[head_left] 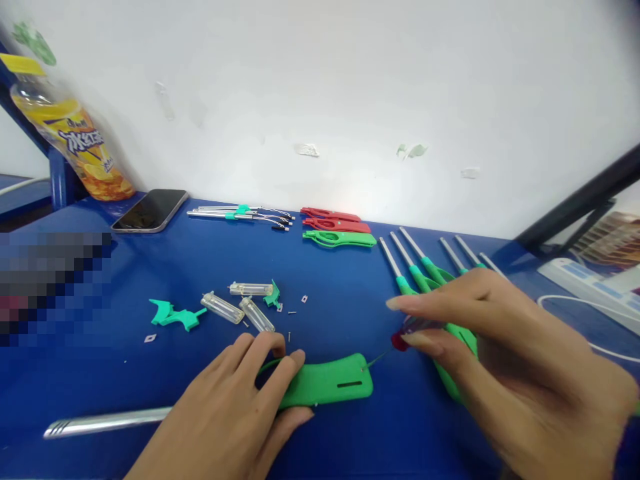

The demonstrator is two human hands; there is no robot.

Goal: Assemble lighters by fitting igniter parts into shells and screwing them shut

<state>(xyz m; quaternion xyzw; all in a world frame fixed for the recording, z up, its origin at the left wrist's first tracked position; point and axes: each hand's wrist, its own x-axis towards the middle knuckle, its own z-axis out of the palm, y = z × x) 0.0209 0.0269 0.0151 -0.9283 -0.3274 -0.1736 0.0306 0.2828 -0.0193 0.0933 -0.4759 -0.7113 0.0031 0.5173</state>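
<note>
My left hand (233, 403) is closed around a green long-nosed lighter (327, 383), pressing it flat on the blue table. Its silver tube (110, 421) sticks out to the left. Between thumb and fingers, my right hand (500, 373) pinches a small screwdriver (399, 341) with a red collar and a thin shaft. The shaft's tip meets the right end of the green handle, at a small hole or screw there. My palm and fingers hide most of the screwdriver's handle. Beyond my left fingers lie clear fuel tanks (223, 307), small screws (289, 337) and a teal trigger piece (175, 315).
Several green lighters with silver tubes (407, 250) lie partly behind my right hand. Red and green handle shells (337, 227), silver tubes with wires (235, 213), a phone (150, 211) and a drink bottle (75, 137) line the wall. A power strip (595, 293) is at right.
</note>
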